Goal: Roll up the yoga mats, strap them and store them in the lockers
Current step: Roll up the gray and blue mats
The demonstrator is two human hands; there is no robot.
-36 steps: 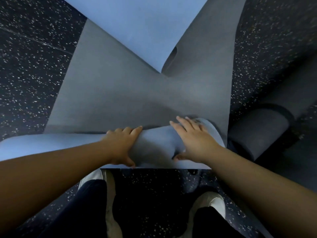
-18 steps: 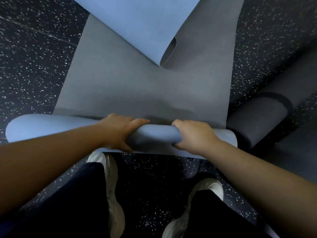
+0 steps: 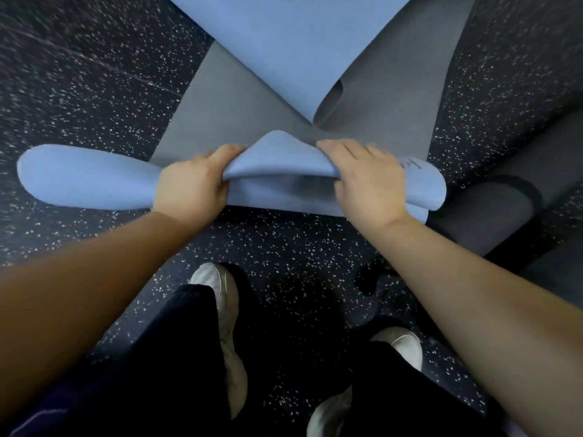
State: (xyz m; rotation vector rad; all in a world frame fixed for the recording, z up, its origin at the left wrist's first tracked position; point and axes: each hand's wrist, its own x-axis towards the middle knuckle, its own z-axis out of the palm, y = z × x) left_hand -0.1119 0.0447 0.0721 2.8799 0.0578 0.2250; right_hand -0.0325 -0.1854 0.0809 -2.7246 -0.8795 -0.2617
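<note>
The yoga mat (image 3: 239,99), blue on one face and grey on the other, lies on the speckled floor (image 3: 79,89) in front of the person, w/ its rolled near end (image 3: 94,181) running left-right across the view, just ahead of the white shoes (image 3: 220,282). That's the relation that counts: roll axis is crosswise to the person, and the unrolled length stretches straight away from the grip toward the top of the view, so the roll would have to travel forward, away from the body. Left hand (image 3: 192,181) & right hand (image 3: 369,181) both sit on the roll, roughly level w/ each other, neither clearly nearer; each grip is closed on the blue mat edge, fingers over the top and thumb tucked under. Between the hands the mat humps up into a peak, so the roll looks loose in the middle, probably not yet tight. The left end of the roll sticks out well past the left hand; the right end is just beside the right hand. Far end of the mat is folded over, showing a curled blue flap (image 3: 315,58). A dark grey rolled mat (image 3: 479,216) lies near the right end, angled away. No strap or lockers visible.
</note>
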